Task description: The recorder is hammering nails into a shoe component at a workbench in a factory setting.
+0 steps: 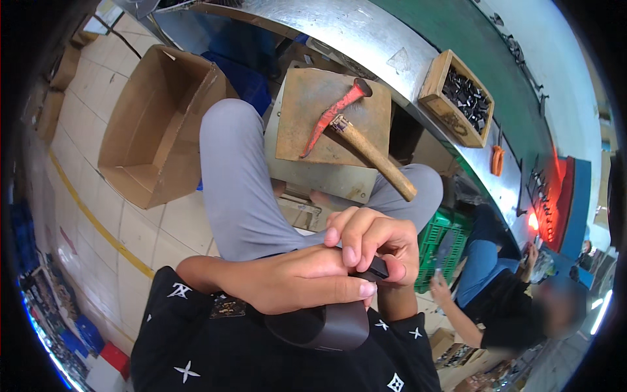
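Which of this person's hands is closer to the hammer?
Right: the right hand is just below the hammer in the picture; the left hand is lower and farther left.

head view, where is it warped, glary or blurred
Head view: the metal bench curves and shows white glare; a red-orange glow flares at right; the co-worker's head is blurred; the outer rim falls to black; the hammer looks fairly crisp.
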The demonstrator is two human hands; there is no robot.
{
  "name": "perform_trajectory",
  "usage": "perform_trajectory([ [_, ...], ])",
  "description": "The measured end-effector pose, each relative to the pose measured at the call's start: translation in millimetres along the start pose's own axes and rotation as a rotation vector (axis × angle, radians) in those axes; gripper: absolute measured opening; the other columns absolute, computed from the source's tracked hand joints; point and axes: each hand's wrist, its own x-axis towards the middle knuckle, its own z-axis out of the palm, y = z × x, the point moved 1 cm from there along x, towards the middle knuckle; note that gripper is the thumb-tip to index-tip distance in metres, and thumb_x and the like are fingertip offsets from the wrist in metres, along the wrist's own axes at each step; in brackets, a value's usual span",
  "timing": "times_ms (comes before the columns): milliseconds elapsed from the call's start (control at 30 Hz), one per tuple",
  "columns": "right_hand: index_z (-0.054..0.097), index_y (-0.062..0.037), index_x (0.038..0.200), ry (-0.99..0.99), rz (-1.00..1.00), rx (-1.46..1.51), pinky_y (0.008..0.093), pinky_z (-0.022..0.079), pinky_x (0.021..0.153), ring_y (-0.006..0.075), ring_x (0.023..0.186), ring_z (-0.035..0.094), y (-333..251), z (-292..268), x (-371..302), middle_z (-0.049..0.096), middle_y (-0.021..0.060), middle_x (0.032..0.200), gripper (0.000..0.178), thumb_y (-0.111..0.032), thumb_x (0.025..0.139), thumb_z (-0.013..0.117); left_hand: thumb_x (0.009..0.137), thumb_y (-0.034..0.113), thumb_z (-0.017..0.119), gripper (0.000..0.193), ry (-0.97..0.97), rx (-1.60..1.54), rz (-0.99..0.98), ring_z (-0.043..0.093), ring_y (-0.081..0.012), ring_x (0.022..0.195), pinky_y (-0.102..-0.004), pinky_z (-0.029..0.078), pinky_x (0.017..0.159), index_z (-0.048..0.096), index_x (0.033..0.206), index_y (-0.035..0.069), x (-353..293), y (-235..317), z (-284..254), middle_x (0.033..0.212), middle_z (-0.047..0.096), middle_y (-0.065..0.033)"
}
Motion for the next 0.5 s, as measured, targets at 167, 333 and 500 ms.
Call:
perform_trajectory([
  [167,0.066,-0.0037,0.084,-0.007,0.012,0.062,0.0452,0.043,0.086,0.0311,0.095,0.062,-0.8,-0.2,1.0,0.066,0.0093,0.088,0.045,-0.048,0.090,0.068,0.105,0.031,0.045,0.037,0.031,0.007,-0.081,0.055,-0.0155,0.105,-0.0296,0.042,0.094,0.061,0.109,-0.003,-2.4,1.2,4.1,0.105,0.060,-0.0094],
  [333,0.064,0.0021,0.108,0.193,0.002,-0.277,0.0449,0.046,0.097,0.0325,0.104,0.062,9.6,-15.0,-2.9,0.065,0.0167,0.107,0.059,-0.055,0.095,0.057,0.103,0.026,0.047,0.029,0.314,-0.040,0.019,0.058,-0.0173,0.099,-0.0311,0.042,0.093,0.060,0.101,0.000,6.0,2.6,-7.3,0.097,0.063,-0.0093],
  [500,0.061,0.0052,0.115,0.584,-0.188,-0.258,0.0354,0.049,0.090,0.0233,0.098,0.063,-14.5,-70.1,-37.4,0.066,0.0178,0.109,0.042,-0.034,0.100,0.054,0.101,0.032,0.052,0.029,0.913,0.557,0.626,0.060,-0.0152,0.090,-0.0320,0.048,0.086,0.057,0.099,0.003,4.7,76.1,-66.0,0.096,0.063,-0.0098],
])
